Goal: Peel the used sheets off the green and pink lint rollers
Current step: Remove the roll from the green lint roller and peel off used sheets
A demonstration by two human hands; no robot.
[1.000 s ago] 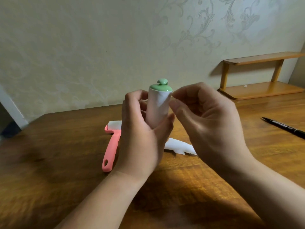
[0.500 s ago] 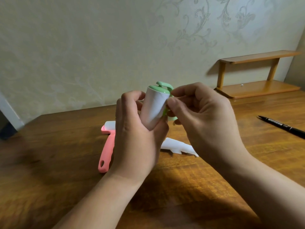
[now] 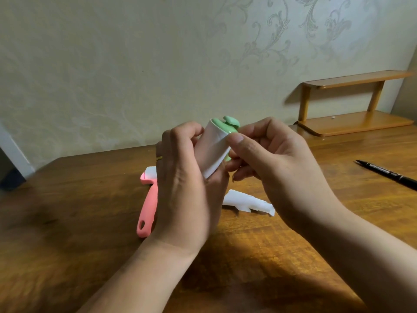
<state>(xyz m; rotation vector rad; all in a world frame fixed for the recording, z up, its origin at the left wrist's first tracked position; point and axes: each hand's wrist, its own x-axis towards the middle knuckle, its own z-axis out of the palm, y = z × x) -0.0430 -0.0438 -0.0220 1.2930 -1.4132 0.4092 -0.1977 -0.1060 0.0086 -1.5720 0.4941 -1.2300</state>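
Observation:
The green lint roller [image 3: 214, 146] is held above the table, its white roll tilted with the green end cap up and to the right. My left hand [image 3: 187, 188] grips the roll from the left. My right hand [image 3: 270, 159] pinches the upper right edge of the roll with thumb and fingers; its handle is hidden behind my hands. The pink lint roller [image 3: 147, 206] lies on the table behind my left hand, with its white roll mostly hidden. A peeled white sheet [image 3: 248, 203] lies on the table below my right hand.
A black pen [image 3: 390, 175] lies on the wooden table [image 3: 79, 222] at the right. A small wooden shelf [image 3: 352, 105] stands at the back right against the wall.
The green roller has tilted from upright so that its cap leans right. My right thumb has come to the roll's upper edge. The view shifted slightly.

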